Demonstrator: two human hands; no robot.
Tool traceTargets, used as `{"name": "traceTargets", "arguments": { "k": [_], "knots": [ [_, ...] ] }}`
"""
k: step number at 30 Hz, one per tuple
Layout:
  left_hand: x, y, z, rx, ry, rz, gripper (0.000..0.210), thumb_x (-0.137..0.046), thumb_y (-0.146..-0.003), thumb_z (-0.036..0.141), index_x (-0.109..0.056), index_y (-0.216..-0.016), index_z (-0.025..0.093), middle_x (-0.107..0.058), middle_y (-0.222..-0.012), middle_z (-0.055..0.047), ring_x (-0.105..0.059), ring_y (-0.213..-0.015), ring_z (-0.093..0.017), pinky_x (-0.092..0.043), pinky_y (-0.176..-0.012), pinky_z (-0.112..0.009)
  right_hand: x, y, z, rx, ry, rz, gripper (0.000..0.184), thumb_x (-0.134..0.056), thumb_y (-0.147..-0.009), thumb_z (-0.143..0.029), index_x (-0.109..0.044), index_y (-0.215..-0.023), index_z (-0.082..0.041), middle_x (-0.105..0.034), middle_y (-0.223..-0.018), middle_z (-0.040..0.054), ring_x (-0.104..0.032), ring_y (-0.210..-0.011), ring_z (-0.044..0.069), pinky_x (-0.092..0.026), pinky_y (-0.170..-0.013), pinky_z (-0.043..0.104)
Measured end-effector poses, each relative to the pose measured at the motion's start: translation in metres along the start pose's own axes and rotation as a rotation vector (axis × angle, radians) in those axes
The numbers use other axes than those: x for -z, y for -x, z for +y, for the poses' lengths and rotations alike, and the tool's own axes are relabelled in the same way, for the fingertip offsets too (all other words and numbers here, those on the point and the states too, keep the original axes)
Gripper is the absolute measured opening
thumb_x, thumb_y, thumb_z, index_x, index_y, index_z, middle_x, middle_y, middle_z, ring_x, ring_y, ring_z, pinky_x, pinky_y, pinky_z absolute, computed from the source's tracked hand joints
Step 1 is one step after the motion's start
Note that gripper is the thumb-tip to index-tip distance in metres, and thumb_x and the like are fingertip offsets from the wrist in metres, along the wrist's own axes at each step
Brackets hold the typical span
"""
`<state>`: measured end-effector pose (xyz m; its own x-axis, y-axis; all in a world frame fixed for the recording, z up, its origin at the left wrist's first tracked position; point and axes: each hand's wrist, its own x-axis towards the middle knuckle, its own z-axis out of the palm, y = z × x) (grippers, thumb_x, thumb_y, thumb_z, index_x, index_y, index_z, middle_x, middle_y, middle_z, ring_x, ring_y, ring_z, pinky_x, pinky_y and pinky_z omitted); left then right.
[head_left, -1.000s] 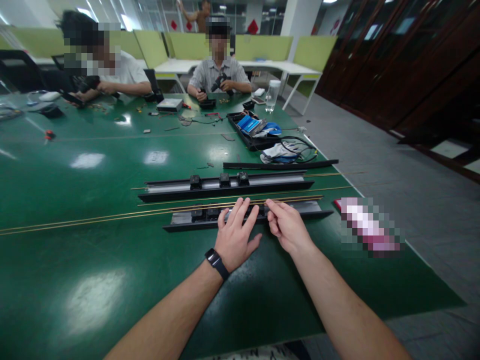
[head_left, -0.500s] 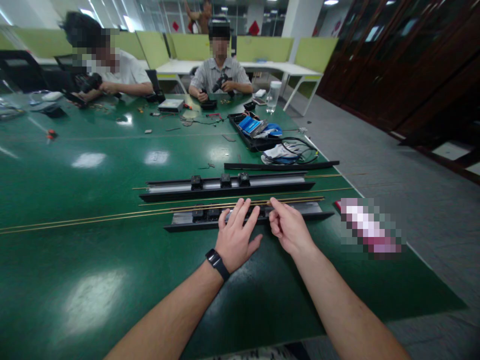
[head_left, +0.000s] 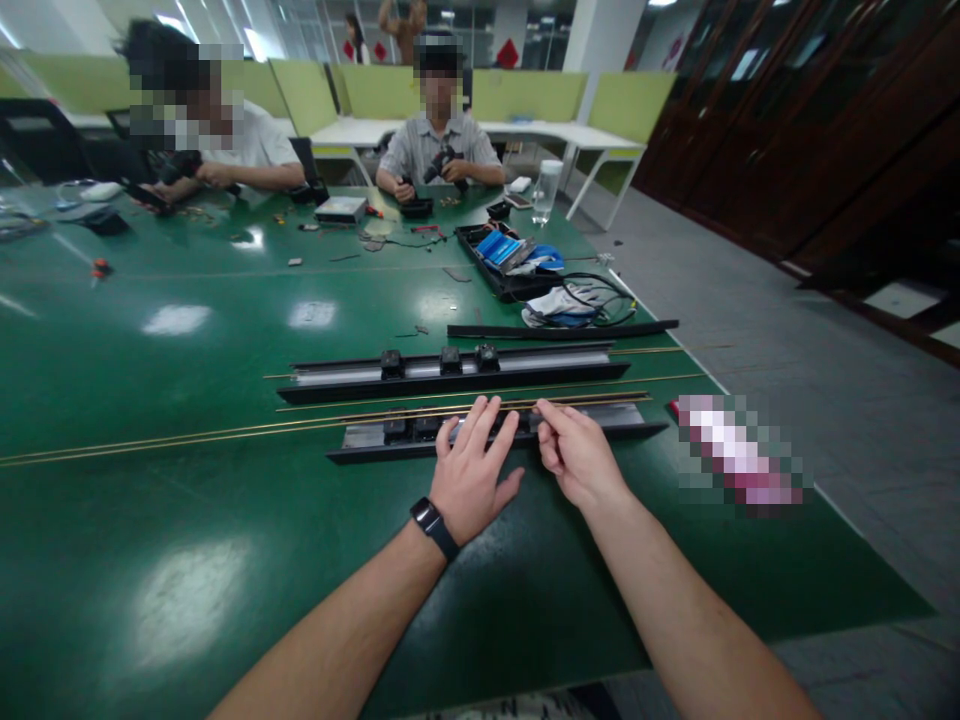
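Below the left hand [head_left: 472, 475], fabric print [head_left: 510, 709] looks unreadable.

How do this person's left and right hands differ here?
The left hand is spread open, while the right hand is mostly curled. The left hand has a dark watch at its wrist; the right hand has none. Both are at the gold rods.
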<state>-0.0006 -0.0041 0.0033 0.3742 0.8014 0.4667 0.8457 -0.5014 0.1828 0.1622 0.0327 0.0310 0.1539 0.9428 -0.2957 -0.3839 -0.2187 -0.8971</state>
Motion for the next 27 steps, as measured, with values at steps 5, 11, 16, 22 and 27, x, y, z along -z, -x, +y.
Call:
{"name": "traceTargets", "arguments": {
  "k": [5, 11, 16, 22, 27],
  "knots": [
    [-0.0005, -0.0001, 0.0003, 0.001, -0.001, 0.003, 0.067, -0.059, -0.090, 0.046, -0.040, -0.151, 0.025, -0.032, -0.162, -0.010, -0.027, -0.151, -0.028, -0.023, -0.116, -0.048, -0.0005, 0.0001, -0.0009, -0.013, 0.006, -0.004, 0.034, -0.081, -0.074, -0.043, -0.062, -0.083, -0.016, -0.056, -0.051, -0.0050, -0.037, -0.027, 0.005, -0.019, -0.025, 0.015],
    [-0.0010, -0.0006, 0.0006, 0.010, -0.009, -0.011, 0.070, -0.060, -0.089, 0.048, -0.038, -0.152, 0.026, -0.030, -0.163, -0.010, -0.027, -0.151, -0.028, -0.023, -0.116, -0.049, -0.0012, -0.0002, -0.0009, -0.003, 0.042, 0.000, 0.039, -0.083, -0.071, -0.047, -0.062, -0.083, -0.016, -0.056, -0.050, -0.0052, -0.037, -0.027, 0.004, -0.018, -0.024, 0.015],
    [-0.0012, -0.0008, 0.0005, 0.009, -0.007, -0.004, 0.069, -0.058, -0.090, 0.049, -0.039, -0.152, 0.026, -0.030, -0.163, -0.009, -0.026, -0.151, -0.028, -0.022, -0.116, -0.049, -0.0007, -0.0008, -0.0004, -0.006, 0.045, 0.001, 0.038, -0.083, -0.071, -0.046, -0.065, -0.084, -0.015, -0.055, -0.050, -0.0051, -0.037, -0.027, 0.004, -0.018, -0.025, 0.015],
    [-0.0020, -0.0007, -0.0003, 0.004, -0.006, 0.013, 0.068, -0.059, -0.090, 0.048, -0.040, -0.151, 0.026, -0.031, -0.162, -0.010, -0.028, -0.150, -0.029, -0.022, -0.116, -0.048, 0.0003, -0.0017, 0.0008, -0.004, 0.010, 0.010, 0.035, -0.082, -0.073, -0.043, -0.065, -0.085, -0.015, -0.054, -0.050, -0.0055, -0.036, -0.027, 0.004, -0.019, -0.025, 0.015],
    [-0.0025, -0.0003, -0.0007, 0.006, -0.007, 0.010, 0.069, -0.059, -0.089, 0.048, -0.039, -0.152, 0.025, -0.030, -0.163, -0.009, -0.027, -0.150, -0.029, -0.022, -0.116, -0.048, -0.0004, -0.0012, 0.0005, 0.002, 0.020, 0.010, 0.036, -0.081, -0.074, -0.045, -0.065, -0.086, -0.015, -0.055, -0.050, -0.0052, -0.037, -0.027, 0.005, -0.018, -0.025, 0.016]
  ]
}}
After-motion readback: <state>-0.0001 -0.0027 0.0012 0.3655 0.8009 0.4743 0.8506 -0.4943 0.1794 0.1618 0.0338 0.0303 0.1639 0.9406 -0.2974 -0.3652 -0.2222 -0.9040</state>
